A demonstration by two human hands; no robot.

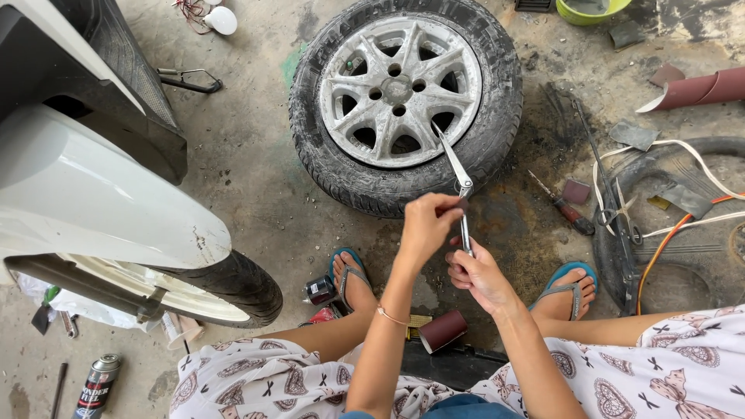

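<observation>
Both hands meet near the knees, hemmed by a white scooter fender [93, 202] left and a car wheel [405, 101] just beyond, right hand [479, 275] clenched on metal pliers [461, 186], left hand [427, 226] seemingly pinching something small at their pivot.

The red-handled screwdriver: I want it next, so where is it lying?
In the head view, the red-handled screwdriver lies on the concrete floor right of the wheel with the silver alloy rim, just above the blue-sandalled foot.
</observation>
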